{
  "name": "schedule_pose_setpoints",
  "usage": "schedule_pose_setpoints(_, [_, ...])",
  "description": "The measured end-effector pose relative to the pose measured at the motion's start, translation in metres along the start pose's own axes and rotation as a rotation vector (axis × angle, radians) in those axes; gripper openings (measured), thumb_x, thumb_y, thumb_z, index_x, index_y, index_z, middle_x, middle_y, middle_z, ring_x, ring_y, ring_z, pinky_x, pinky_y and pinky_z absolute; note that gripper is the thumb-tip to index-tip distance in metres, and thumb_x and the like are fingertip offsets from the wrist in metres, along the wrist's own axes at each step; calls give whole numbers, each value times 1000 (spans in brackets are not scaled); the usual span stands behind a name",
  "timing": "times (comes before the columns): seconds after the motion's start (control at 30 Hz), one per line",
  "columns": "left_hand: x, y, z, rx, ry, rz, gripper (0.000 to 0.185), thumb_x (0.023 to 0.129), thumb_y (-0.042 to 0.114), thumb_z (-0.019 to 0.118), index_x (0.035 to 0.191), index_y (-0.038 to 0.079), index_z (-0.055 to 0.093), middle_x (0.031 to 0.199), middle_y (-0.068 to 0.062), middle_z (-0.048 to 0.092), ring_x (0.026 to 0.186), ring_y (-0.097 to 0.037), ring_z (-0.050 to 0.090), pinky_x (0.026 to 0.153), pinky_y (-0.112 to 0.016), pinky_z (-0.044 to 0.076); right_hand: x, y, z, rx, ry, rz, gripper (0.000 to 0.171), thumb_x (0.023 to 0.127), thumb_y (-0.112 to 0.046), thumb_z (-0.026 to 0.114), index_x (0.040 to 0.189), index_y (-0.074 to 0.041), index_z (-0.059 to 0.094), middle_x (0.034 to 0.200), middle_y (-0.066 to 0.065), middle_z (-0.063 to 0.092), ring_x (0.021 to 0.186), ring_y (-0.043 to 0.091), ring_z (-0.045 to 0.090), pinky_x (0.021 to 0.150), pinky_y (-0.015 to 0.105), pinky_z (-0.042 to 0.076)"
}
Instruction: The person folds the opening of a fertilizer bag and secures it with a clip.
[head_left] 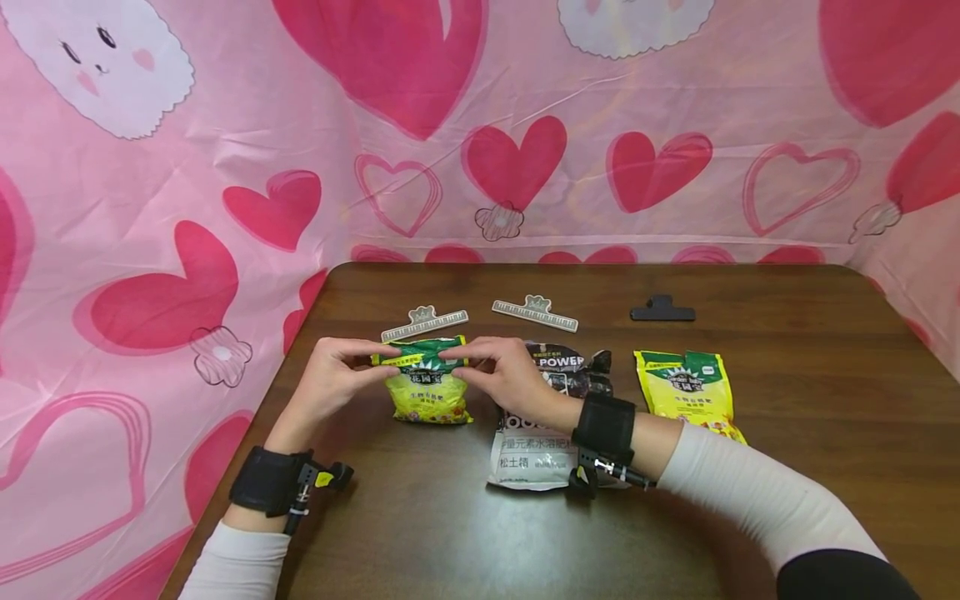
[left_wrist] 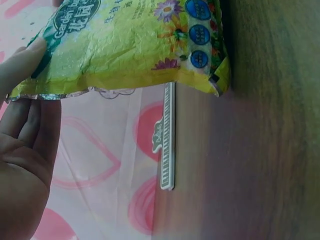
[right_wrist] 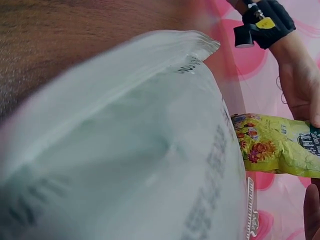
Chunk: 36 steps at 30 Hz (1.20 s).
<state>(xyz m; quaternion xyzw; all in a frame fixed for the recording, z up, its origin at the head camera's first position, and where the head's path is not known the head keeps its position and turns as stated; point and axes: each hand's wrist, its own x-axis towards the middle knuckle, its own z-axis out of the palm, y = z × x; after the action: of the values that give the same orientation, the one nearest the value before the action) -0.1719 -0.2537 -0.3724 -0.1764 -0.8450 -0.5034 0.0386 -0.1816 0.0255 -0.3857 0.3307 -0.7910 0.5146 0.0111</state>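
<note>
Left hand (head_left: 330, 379) and right hand (head_left: 498, 375) both pinching, fingers curled, the folded green top of the yellow fertilizer bag (head_left: 429, 385) on the wooden surface (head_left: 787, 358), just before a grey sealing clip (head_left: 424, 323), beside a black-and-white pouch (head_left: 536, 433).

Yellow-green flowered pouch (head_left: 429, 385); black-white bag (head_left: 542, 417); possibly dark-brown table (head_left: 750, 367); pink heart-print backdrop (head_left: 525, 125).

Left hand (head_left: 330, 379), right hand (head_left: 501, 375): fingers pinching.

Even, bright lighting with soft shadows; wide-angle bowing at head-view edges; soft sheen on the dark brown wooden table (head_left: 750, 400); large white plastic pouch (right_wrist: 125, 150) blurred in the right wrist view.
</note>
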Motion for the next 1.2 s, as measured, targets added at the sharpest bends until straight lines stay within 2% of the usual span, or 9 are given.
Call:
schedule_pose_setpoints(0.2, [-3, 4, -3, 37, -24, -21, 28, 80, 15, 83, 107, 12, 78, 96, -11, 76, 73, -16, 58, 58, -25, 51, 0, 1, 0, -24, 9, -16, 29, 90, -13, 72, 118, -17, 74, 104, 4, 73, 70, 10, 60, 61, 22, 51])
schedule_pose_setpoints(0.37, [-4, 6, -6, 102, -34, -5, 29, 79, 18, 84, 107, 13, 79, 95, -8, 77, 72, -14, 60, 61, -24, 55, 0, -1, 0, -65, 18, -36, 28, 90, -15, 73, 118, -17, 74, 110, 4, 75, 73, 7, 61, 63, 21, 51])
schedule_pose_setpoints(0.6, [-4, 7, -5, 178, -38, 67, 25, 79, 13, 83, 104, 13, 80, 86, -3, 75, 69, -10, 58, 63, -24, 57, -1, -4, -1, -192, 34, -74, 24, 89, -18, 73, 113, -14, 76, 101, 3, 77, 67, 1, 56, 61, 18, 46])
schedule_pose_setpoints(0.8, [-6, 6, -5, 220, -30, 122, 23, 78, 10, 82, 100, 14, 80, 82, 3, 71, 71, -9, 55, 62, -22, 53, -1, -6, 0, -255, 37, -113, 21, 90, -18, 72, 111, -13, 77, 100, 3, 77, 73, 4, 64, 66, 19, 48])
schedule_pose_setpoints(0.93, [-5, 4, -2, 235, 7, 204, 20, 76, 9, 84, 95, 14, 81, 88, 2, 70, 81, -8, 57, 66, -17, 50, -1, -9, 0, -318, 38, -137, 20, 91, -19, 71, 108, -12, 77, 97, 1, 78, 81, 8, 70, 73, 23, 53])
schedule_pose_setpoints(1.03, [-3, 2, 0, 236, 34, 266, 18, 74, 7, 84, 91, 13, 82, 97, 1, 67, 93, -10, 58, 76, -13, 47, -1, -10, 0, -366, 45, -150, 17, 91, -20, 71, 105, -13, 78, 95, 0, 78, 84, 10, 71, 79, 28, 54])
schedule_pose_setpoints(1.1, [-3, 2, 1, 232, 36, 280, 17, 75, 7, 84, 91, 13, 82, 102, 1, 66, 98, -14, 58, 80, -12, 46, -1, -10, -1, -390, 44, -156, 16, 92, -21, 70, 103, -13, 79, 95, -1, 78, 85, 11, 72, 80, 30, 54])
schedule_pose_setpoints(1.2, [-3, 4, 0, 227, 19, 256, 17, 76, 8, 84, 92, 14, 82, 102, 1, 68, 98, -14, 60, 80, -13, 48, -2, -11, -1, -428, 27, -163, 15, 93, -21, 68, 100, -13, 79, 94, -1, 78, 85, 11, 73, 81, 30, 55])
